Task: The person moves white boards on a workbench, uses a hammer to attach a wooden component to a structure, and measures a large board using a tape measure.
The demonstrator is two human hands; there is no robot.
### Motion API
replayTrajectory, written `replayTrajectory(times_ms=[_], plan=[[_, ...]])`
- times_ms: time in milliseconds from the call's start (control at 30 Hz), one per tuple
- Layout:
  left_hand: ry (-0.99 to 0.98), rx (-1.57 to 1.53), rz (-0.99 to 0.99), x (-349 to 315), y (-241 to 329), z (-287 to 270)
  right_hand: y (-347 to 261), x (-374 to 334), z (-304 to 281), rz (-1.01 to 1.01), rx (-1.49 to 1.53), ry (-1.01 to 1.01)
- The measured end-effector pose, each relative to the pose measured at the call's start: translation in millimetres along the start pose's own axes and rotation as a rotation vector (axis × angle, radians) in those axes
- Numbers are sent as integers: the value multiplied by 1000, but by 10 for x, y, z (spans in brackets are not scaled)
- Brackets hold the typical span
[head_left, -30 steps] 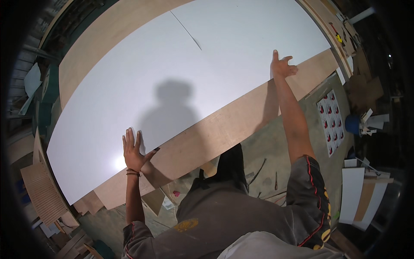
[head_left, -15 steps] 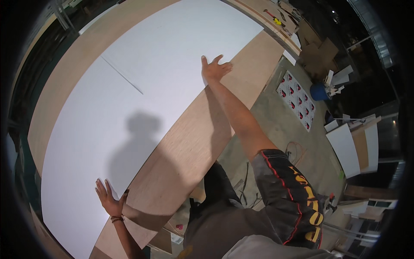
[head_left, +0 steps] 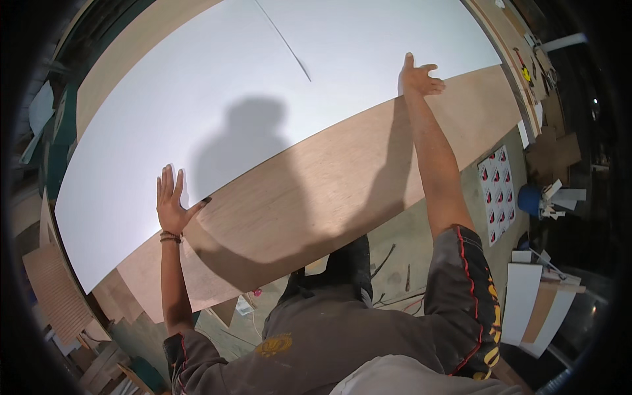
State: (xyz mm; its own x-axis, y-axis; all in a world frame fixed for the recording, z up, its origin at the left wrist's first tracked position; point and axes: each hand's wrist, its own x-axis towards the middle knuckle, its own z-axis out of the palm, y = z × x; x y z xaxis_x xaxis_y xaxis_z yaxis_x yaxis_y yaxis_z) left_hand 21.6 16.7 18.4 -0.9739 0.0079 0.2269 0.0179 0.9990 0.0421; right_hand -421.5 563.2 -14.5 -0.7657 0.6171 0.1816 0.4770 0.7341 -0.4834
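Note:
A large white sheet [head_left: 342,59] lies over a wooden board [head_left: 283,197], whose bare strip shows along my side. My left hand [head_left: 172,203] rests on the sheet's near edge at the left, fingers spread. Farther off to the right, my right hand [head_left: 420,80] lies across the same edge with its fingers apart. Neither hand holds anything. A thin dark line [head_left: 284,41] runs across the sheet's surface, and my shadow falls over both the sheet and the board.
Hand tools [head_left: 525,68] lie on a wooden surface at the far right. On the floor are a patterned panel [head_left: 497,191], a blue bucket [head_left: 528,201] with offcuts and white panels [head_left: 523,299]. A ribbed brown panel [head_left: 58,289] stands at the lower left.
The view has turned, so the sheet and board now lie more level across it. Both hands stay at the sheet's near edge, fingers still spread. More of my left arm shows.

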Motion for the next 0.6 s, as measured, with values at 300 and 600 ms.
replayTrajectory(times_ms=[300, 600], plan=[[33, 5, 0, 17, 76, 206, -25, 123, -21, -39, -3, -26], [5, -12, -5, 116, 9, 154, -261, 169, -97, -15, -30, -41]])
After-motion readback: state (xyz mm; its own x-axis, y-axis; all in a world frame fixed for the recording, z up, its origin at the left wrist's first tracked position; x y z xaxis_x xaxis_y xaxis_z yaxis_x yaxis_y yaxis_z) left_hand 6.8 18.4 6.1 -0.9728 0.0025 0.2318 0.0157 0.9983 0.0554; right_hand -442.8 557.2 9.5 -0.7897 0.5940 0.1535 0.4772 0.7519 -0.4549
